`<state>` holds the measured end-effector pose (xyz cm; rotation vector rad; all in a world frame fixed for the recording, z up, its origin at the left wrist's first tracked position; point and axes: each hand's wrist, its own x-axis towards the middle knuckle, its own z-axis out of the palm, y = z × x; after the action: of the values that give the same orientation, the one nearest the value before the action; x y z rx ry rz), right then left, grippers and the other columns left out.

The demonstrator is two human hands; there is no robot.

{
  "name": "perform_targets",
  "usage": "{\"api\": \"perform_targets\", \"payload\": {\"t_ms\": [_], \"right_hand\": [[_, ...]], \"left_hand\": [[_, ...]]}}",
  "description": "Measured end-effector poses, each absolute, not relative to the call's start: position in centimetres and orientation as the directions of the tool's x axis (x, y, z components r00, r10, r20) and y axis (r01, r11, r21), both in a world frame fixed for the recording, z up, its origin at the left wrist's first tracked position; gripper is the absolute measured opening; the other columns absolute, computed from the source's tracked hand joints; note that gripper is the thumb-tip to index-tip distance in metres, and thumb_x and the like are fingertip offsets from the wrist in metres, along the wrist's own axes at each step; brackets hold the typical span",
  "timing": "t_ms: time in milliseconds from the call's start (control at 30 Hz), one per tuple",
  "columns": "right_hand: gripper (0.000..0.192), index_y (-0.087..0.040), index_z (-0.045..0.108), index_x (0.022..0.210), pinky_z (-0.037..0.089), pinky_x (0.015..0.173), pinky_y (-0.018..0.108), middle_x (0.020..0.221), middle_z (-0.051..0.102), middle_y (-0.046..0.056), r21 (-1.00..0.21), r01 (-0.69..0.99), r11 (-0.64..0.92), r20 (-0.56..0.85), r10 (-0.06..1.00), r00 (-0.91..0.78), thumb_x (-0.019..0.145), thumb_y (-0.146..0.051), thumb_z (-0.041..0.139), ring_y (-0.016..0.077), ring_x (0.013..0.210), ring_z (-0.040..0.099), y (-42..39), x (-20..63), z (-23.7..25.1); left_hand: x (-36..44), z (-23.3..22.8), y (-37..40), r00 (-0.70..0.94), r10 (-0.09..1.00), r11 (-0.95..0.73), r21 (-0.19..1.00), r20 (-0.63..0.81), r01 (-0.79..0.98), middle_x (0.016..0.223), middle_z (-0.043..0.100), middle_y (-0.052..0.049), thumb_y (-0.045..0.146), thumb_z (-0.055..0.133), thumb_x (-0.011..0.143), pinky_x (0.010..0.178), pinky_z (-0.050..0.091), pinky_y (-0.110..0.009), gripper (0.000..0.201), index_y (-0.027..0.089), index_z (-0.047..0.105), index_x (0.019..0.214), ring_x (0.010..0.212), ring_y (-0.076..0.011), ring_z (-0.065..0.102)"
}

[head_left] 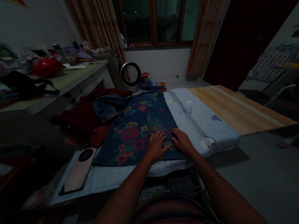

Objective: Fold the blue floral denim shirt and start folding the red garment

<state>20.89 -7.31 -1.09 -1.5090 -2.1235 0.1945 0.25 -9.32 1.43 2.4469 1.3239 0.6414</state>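
Note:
A dark blue denim garment with a red and yellow flower print lies spread flat on a pale padded cover. My left hand rests palm down on the garment near its right side, fingers stretched forward. Close by, my right hand lies on the garment's right edge, its fingers slightly curled and apart. Neither hand grips anything. Left of the garment's near corner, a pink phone with a round black camera ring lies on the cover.
Dark red clothes and a blue denim piece are heaped to the left. Beyond the cover extends a wooden board. A cluttered desk stands at left; a ring-shaped object and a blue-orange ride-on toy are by the window wall.

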Motion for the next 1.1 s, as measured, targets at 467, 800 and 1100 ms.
{"api": "perform_targets", "payload": {"t_ms": [467,800,1100], "right_hand": [[0.039,-0.015,0.059,0.125,0.035,0.109,0.046,0.139,0.053,0.014,-0.412,0.836,0.361,0.336,0.914,-0.229,0.090,-0.030,0.049,0.0255,0.130,0.047,-7.45,20.85,-0.91],[0.040,-0.014,0.058,0.126,0.035,0.110,0.046,0.139,0.053,0.014,-0.416,0.842,0.343,0.318,0.922,-0.218,0.090,-0.030,0.049,0.0259,0.130,0.046,-7.56,20.85,-0.68],[0.039,-0.014,0.059,0.124,0.035,0.110,0.045,0.139,0.053,0.015,-0.432,0.833,0.346,0.326,0.921,-0.214,0.089,-0.029,0.051,0.0264,0.130,0.046,-7.57,20.89,-0.64]], "left_hand": [[-0.06,1.08,-9.15,0.434,0.847,-0.531,0.528,0.307,0.663,0.132,0.060,-0.003,0.023,0.051,0.090,0.115,0.028,-0.044,0.022,0.023,0.065,0.107,0.135,-0.0201,0.040],[-0.29,1.54,-8.89,0.251,0.900,-0.422,0.574,0.355,0.702,0.125,0.060,-0.005,0.021,0.050,0.088,0.110,0.036,-0.044,0.019,0.023,0.067,0.096,0.126,-0.0227,0.047],[-0.58,1.13,-8.60,0.037,0.929,-0.298,0.683,0.369,0.666,0.135,0.047,-0.011,0.017,0.049,0.086,0.110,0.038,-0.043,0.020,0.018,0.064,0.100,0.129,-0.0253,0.046]]}}
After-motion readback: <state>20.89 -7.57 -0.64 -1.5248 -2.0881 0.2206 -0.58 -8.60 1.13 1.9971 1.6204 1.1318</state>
